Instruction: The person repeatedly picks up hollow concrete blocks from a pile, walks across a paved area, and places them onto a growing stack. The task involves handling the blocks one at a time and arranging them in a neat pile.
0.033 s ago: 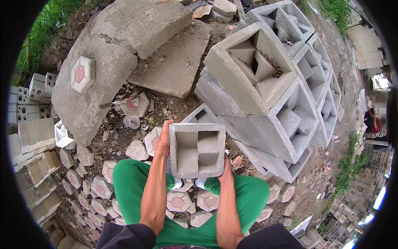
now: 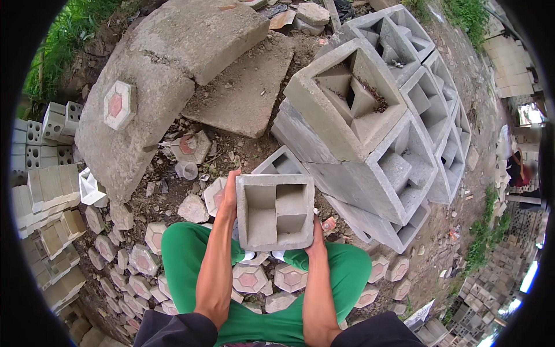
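Observation:
A square grey concrete vent block (image 2: 259, 195) is held up in front of me, its open face with stepped inner recesses turned toward me. My left hand (image 2: 229, 195) presses along its left side, fingers closed against the edge and partly hidden. Against the lower right side, my right hand (image 2: 316, 236) grips the block, most of its fingers out of sight behind it. Just beyond the held block, another small vent block (image 2: 283, 164) leans by the pile. Larger vent blocks (image 2: 370, 151) of the same kind are stacked to the right.
Broken concrete slabs (image 2: 139, 75) lie at the far left, with a hexagonal paver (image 2: 119, 105) on top. More hexagonal pavers (image 2: 250, 279) cover the ground around my feet. Pale blocks (image 2: 52, 185) are stacked at the left edge. A person (image 2: 517, 168) is far off at the right.
The view has shifted very slightly, so the pile and slabs sit a little differently in it. Both hands keep the same hold on the vent block.

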Tool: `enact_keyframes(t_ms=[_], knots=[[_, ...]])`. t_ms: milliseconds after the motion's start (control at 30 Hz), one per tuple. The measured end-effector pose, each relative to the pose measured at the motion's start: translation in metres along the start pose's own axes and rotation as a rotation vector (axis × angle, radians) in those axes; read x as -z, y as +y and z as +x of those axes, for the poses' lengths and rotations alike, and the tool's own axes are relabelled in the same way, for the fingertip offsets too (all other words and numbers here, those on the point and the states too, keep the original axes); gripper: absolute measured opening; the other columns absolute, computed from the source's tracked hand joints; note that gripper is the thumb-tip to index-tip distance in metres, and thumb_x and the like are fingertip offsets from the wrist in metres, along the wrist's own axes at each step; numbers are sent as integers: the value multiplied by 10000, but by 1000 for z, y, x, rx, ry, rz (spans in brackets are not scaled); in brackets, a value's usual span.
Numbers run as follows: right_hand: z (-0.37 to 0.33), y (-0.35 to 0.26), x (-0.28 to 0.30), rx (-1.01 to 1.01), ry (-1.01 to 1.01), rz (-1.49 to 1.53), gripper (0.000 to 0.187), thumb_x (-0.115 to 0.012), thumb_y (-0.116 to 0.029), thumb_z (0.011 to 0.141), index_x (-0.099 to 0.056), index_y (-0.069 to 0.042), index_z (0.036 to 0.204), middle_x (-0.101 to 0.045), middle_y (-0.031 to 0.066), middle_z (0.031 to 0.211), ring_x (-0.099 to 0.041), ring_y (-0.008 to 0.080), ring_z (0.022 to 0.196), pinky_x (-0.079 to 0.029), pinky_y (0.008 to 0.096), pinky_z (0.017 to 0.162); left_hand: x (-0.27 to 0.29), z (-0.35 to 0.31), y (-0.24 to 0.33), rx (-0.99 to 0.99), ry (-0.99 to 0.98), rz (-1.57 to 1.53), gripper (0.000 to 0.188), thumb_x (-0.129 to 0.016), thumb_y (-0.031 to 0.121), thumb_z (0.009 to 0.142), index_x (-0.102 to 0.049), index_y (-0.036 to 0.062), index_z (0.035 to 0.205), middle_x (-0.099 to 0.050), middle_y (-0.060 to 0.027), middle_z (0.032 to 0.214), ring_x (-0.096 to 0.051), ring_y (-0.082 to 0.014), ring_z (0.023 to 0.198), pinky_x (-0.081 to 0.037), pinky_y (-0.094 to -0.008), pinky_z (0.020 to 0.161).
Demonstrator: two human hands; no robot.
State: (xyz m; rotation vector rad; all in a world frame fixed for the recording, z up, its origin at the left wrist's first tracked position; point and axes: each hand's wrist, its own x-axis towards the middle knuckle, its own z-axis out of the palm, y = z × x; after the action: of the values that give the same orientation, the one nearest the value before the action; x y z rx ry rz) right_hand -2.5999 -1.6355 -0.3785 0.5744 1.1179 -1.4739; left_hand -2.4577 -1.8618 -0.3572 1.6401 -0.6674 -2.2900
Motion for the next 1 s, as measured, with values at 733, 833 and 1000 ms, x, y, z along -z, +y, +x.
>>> enact_keyframes(t_ms=[733,833,1000], knots=[[-465,-103,-180,-184,-203,52,538,-528,-519,897,-583,-109,1241,-640,78,1171,-623,246,1022,-505,407,878,-71,-488,192,-316,-1,9,696,-357,597,949,-640,-28,1060,-663,-90,944,-602,-172,852,-469,-304,779],[-463,-100,-182,-166,-266,23,583,-519,-554,896,-551,-123,1287,-622,81,1207,-602,258,1074,-482,422,919,-60,-497,199,-388,-122,-18,602,-350,533,979,-627,-2,999,-644,-75,938,-574,-144,829,-451,-287,754],[-492,-114,-200,-60,-335,39,585,-497,-563,907,-536,-142,1310,-606,79,1235,-578,255,1117,-468,426,936,-89,-515,215,-534,-88,153,560,-343,487,1000,-603,-1,1088,-625,-94,993,-573,-160,848,-469,-307,770]])
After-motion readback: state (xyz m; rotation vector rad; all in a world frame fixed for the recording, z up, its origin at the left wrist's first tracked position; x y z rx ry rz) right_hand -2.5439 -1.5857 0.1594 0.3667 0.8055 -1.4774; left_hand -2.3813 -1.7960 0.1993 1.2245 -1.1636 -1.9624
